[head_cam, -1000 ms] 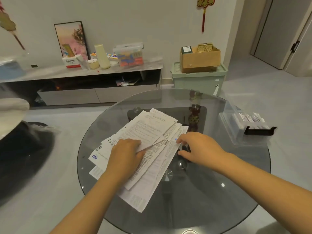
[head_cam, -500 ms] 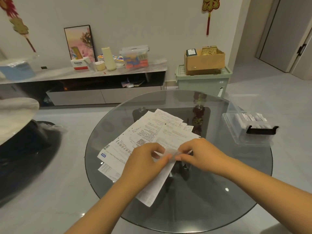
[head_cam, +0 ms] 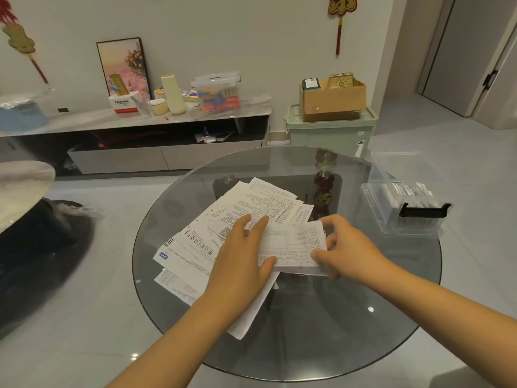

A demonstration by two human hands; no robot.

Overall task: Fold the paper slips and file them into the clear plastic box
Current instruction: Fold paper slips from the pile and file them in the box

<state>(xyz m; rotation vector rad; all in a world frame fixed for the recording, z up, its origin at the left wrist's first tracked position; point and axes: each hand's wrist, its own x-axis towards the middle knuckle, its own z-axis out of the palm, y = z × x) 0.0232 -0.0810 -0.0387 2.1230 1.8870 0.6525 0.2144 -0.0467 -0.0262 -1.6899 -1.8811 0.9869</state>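
Folded slip (head_cam: 293,247) at table (head_cam: 391,317) centre, long axis left-right. Left hand (head_cam: 240,264) presses it, fingers straight; right hand (head_cam: 347,247) pinches its right end. Lower layer hidden. Pile (head_cam: 223,228) beneath; box (head_cam: 402,197) at right edge, contents blurry.

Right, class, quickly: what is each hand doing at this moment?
Left hand: fingers straight, pressing flat on the folded slip, thumb at its near edge.
Right hand: pinching the folded slip's right end, thumb on top.
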